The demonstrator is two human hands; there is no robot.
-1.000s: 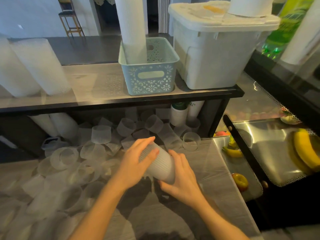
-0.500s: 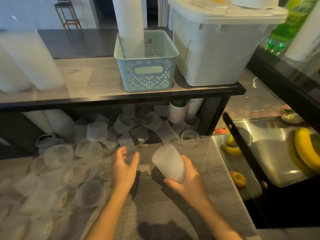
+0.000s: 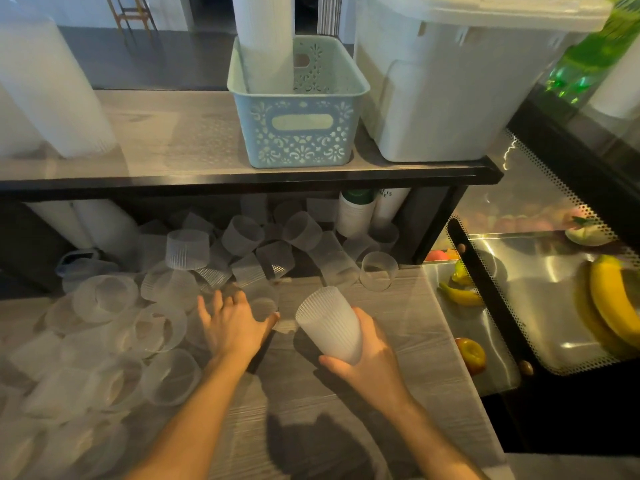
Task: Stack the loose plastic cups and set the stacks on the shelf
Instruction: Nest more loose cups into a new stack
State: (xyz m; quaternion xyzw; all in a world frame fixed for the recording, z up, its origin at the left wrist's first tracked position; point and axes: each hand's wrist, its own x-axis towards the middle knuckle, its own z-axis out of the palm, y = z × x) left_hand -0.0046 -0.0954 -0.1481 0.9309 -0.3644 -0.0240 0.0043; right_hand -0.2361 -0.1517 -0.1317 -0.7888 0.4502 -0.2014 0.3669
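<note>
My right hand (image 3: 369, 360) grips a short stack of frosted ribbed cups (image 3: 329, 323), tilted with its mouth up and to the left. My left hand (image 3: 232, 323) is spread open over a single clear cup (image 3: 264, 299) lying on the wooden counter, fingers around its side. Several loose translucent cups (image 3: 114, 317) lie scattered over the left of the counter and under the shelf (image 3: 194, 157). Tall finished cup stacks (image 3: 52, 91) stand on the shelf at the left.
A light blue lattice basket (image 3: 298, 133) holding a tall white cup stack sits mid-shelf, beside a large white lidded bin (image 3: 450, 91). A glass display case (image 3: 540, 306) with bananas and other fruit is at the right. A white bottle (image 3: 356, 213) stands under the shelf.
My left hand left the stack and reached forward-left down to a loose cup. My right hand kept the stack and tipped it more upright.
</note>
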